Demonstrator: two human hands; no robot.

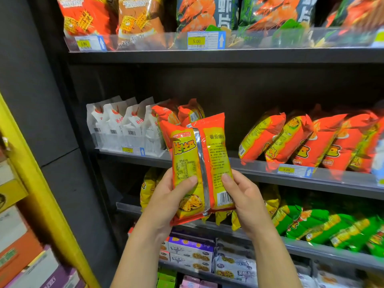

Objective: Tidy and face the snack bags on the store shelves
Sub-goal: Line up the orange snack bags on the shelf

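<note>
Orange-and-yellow snack bag [200, 165] is up in both hands in front of the middle shelf [257, 168], showing its back to the camera; you can see the silver seam down the middle, the nutrition table and the barcode. Left hand [166, 198] grips the lower left part, thumb pressed on the back panel and fingers tucked behind; right hand [241, 196] does the same on the lower right edge, thumb just beside the barcode. So both hands are closed round the bag; neither is free.

The bit that matters imo: the bag's long axis stands upright, top tilted a touch to the right, and its printed front points away toward the shelf; my guess is it wants a half turn about that upright axis before it goes in, else shoppers get the barcode side. The slot looks like the dark gap just behind and right of the bag, between the bunched orange bags [170, 119] next to the white bags [118, 125] and the leaning row of orange bags [307, 142] further right; that gap sits up and forward from the hands, a bit more on the right hand's side. Can't tell how deep it runs; the bag hides part of it.
</note>
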